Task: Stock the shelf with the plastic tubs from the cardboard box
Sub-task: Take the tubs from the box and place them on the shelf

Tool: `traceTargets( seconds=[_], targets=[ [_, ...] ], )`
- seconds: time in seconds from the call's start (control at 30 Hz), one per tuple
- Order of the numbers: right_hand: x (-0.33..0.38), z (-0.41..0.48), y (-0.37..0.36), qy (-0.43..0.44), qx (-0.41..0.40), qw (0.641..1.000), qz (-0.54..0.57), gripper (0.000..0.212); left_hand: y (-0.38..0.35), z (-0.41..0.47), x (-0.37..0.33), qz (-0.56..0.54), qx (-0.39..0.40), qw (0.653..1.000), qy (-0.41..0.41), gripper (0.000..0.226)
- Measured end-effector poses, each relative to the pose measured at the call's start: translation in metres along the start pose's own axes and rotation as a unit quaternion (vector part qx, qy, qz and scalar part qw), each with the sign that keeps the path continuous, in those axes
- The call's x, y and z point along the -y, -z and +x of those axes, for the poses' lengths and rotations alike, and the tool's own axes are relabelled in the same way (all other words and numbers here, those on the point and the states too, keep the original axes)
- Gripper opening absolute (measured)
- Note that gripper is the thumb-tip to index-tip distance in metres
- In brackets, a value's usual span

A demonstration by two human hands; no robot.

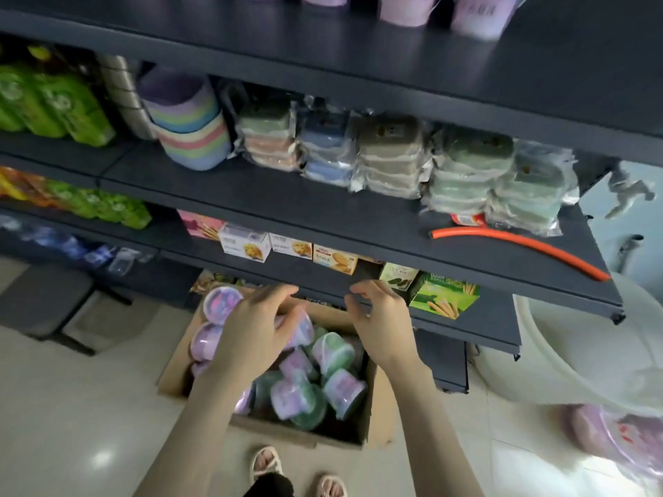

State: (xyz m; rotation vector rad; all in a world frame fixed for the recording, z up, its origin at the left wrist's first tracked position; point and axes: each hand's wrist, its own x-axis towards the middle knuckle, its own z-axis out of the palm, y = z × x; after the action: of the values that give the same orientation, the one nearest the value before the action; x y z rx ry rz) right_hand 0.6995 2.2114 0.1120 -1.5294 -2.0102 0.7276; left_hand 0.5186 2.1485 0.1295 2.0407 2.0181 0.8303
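Observation:
An open cardboard box point(380, 417) stands on the floor below the dark shelf unit point(323, 209). It holds several plastic tubs, purple point(219, 305) and green point(332, 347), wrapped in clear film. My left hand point(256, 331) hovers above the box's left half with fingers loosely spread, holding nothing, and it hides some tubs. My right hand point(380, 317) hangs above the far right of the box near the lowest shelf edge, fingers loosely curled and empty. More purple tubs point(401, 10) stand on the top shelf.
The middle shelf carries stacked bowls point(186, 127), bagged lidded containers point(387, 156) and an orange hose point(520, 245). Biscuit boxes point(333, 258) fill the shelf below. Green packets point(57, 105) sit at left, a white tub point(592, 353) at right, a dark stool point(46, 299) at left, my feet point(265, 460) below.

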Motion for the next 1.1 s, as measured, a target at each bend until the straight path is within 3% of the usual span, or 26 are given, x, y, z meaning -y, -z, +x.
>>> traceTargets(
  seconds=[0.2, 0.3, 0.43, 0.7, 0.83, 0.97, 1.1],
  targets=[
    [0.033, 0.018, -0.056, 0.0, 0.077, 0.995, -0.057, 0.023, 0.006, -0.01, 0.078, -0.056, 0.035, 0.995, 0.07, 0.027],
    [0.05, 0.03, -0.104, -0.006, 0.079, 0.996, -0.033, 0.022, 0.002, -0.02, 0.141, -0.086, 0.07, 0.983, 0.148, 0.039],
    [0.067, 0.041, -0.185, -0.089, 0.105, 0.99, -0.025, 0.026, -0.001, -0.025, 0.219, -0.127, 0.127, 0.961, 0.21, 0.034],
    [0.052, 0.065, -0.315, -0.205, 0.123, 0.971, 0.011, 0.03, -0.055, -0.016, 0.346, -0.127, 0.213, 0.935, 0.252, 0.025],
    [0.022, 0.083, -0.374, -0.247, 0.145, 0.957, 0.036, 0.03, -0.11, -0.01, 0.379, -0.135, 0.214, 0.923, 0.291, 0.031],
    [-0.009, 0.098, -0.427, -0.309, 0.156, 0.934, 0.093, 0.031, -0.171, -0.01, 0.409, -0.181, 0.191, 0.885, 0.384, 0.038],
    [-0.036, 0.106, -0.468, -0.352, 0.141, 0.918, 0.119, 0.008, -0.219, -0.006, 0.426, -0.245, 0.144, 0.84, 0.461, 0.04]
  ],
)
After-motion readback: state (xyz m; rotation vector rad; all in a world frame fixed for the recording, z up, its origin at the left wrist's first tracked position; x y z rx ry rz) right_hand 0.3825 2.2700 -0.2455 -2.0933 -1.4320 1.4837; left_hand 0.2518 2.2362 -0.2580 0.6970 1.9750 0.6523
